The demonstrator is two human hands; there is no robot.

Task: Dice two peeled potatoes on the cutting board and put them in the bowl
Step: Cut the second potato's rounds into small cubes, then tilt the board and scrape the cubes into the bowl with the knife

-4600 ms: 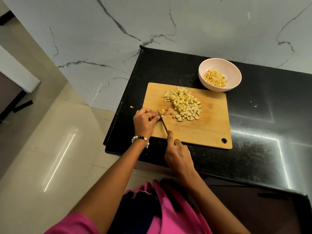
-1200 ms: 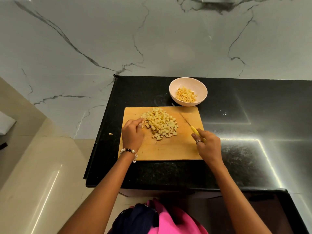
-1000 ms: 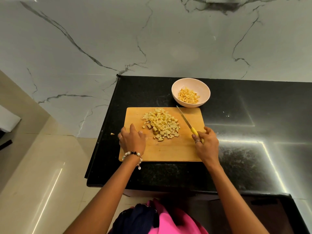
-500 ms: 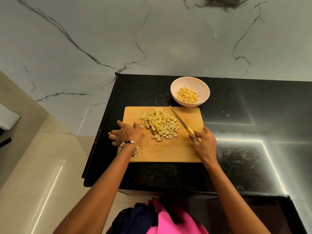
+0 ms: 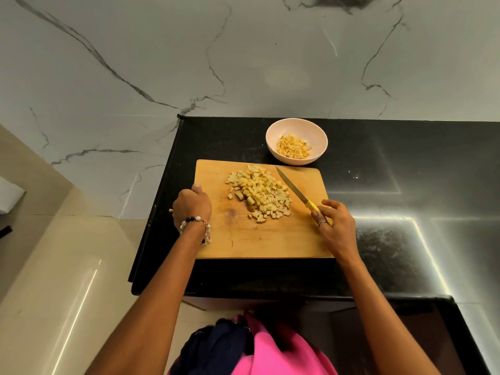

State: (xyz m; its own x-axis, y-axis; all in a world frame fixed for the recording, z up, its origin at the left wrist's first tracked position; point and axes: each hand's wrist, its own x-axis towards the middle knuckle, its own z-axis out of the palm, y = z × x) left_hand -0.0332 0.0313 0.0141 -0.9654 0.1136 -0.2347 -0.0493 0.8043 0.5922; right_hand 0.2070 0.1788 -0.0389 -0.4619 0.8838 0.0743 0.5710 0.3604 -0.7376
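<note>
A heap of diced potato (image 5: 261, 194) lies on the wooden cutting board (image 5: 270, 239), toward its far half. Behind the board stands a pale pink bowl (image 5: 284, 129) holding some diced potato (image 5: 294, 146). My left hand (image 5: 192, 205) grips the board's left edge, thumb on top. My right hand (image 5: 334, 226) holds the yellow handle of a knife (image 5: 290, 185) at the board's right side. The blade points away to the left and lies just right of the heap.
The board sits on a black stone counter (image 5: 405, 171) near its left end, with a marble wall behind. One stray potato bit (image 5: 171, 210) lies on the counter by my left hand. Tiled floor drops away to the left.
My left hand left the potato heap and moved to the board's left edge, where it now grips. My right hand has kept the knife at the right of the heap.
</note>
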